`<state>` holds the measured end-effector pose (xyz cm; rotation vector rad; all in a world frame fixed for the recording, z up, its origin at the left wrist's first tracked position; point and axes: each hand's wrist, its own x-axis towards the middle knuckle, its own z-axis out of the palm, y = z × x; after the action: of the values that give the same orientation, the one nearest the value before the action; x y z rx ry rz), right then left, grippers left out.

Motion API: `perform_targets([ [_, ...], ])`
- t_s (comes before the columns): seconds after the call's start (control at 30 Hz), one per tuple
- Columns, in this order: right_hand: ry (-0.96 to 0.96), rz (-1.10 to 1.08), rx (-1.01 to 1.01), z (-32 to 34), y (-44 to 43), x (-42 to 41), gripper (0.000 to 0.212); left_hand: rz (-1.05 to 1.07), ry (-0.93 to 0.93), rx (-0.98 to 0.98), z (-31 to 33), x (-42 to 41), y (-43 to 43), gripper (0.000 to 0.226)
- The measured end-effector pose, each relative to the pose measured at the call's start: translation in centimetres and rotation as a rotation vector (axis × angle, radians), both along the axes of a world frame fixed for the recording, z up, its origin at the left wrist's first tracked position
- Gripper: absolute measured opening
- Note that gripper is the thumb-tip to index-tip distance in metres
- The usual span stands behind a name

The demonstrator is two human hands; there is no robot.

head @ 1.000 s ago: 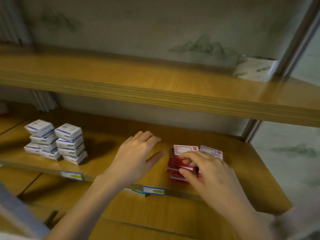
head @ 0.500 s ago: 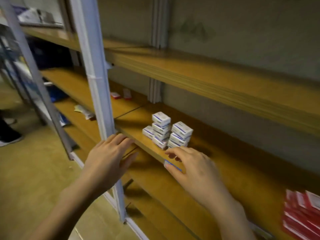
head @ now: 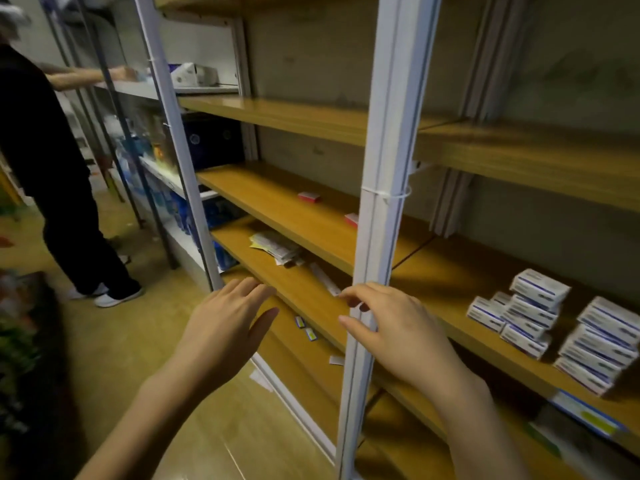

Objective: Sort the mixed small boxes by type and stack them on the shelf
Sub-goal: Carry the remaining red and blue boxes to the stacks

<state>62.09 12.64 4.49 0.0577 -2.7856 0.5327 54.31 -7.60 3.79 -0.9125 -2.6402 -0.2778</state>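
Note:
My left hand [head: 227, 327] hovers open and empty in front of the lower wooden shelf [head: 304, 289]. My right hand [head: 391, 327] is also open and empty, fingers spread, just in front of the white upright post [head: 388, 168]. Stacks of white-and-blue small boxes [head: 561, 323] stand on the wooden shelf at the right. Two red-and-white small boxes lie on the shelf to the left of the post: one [head: 309, 196] further back, the other [head: 351, 220] partly hidden behind the post.
A loose pile of papers [head: 277, 247] lies on the lower shelf. Small blue-yellow items [head: 306, 329] sit on the shelf below. A person in dark clothes [head: 52, 168] stands at the left, reaching into another rack. Shelf price tags [head: 588, 414] line the front edge at right.
My view has swung left along the shelving, from the red box stack past the white-and-blue stacks. Both hands left the red boxes and now hover empty near the post.

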Motion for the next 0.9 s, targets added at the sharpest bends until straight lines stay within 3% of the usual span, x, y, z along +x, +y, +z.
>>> perform_targets([
  [0.2, 0.005, 0.015, 0.049, 1.4, -3.9, -7.2, 0.033, 0.042, 0.006, -0.008, 0.4, -6.0, -4.4, 0.035],
  [0.43, -0.02, 0.003, 0.042, 0.7, -4.6, -15.4, 0.032, 0.0, -0.009, 0.041, -1.4, -13.7, -3.9, 0.037],
  [0.9, -0.108, -0.331, 0.001, -1.6, 2.3, -34.1, 0.038, -0.305, 0.037, -0.045, -2.0, -36.1, 4.0, 0.038],
])
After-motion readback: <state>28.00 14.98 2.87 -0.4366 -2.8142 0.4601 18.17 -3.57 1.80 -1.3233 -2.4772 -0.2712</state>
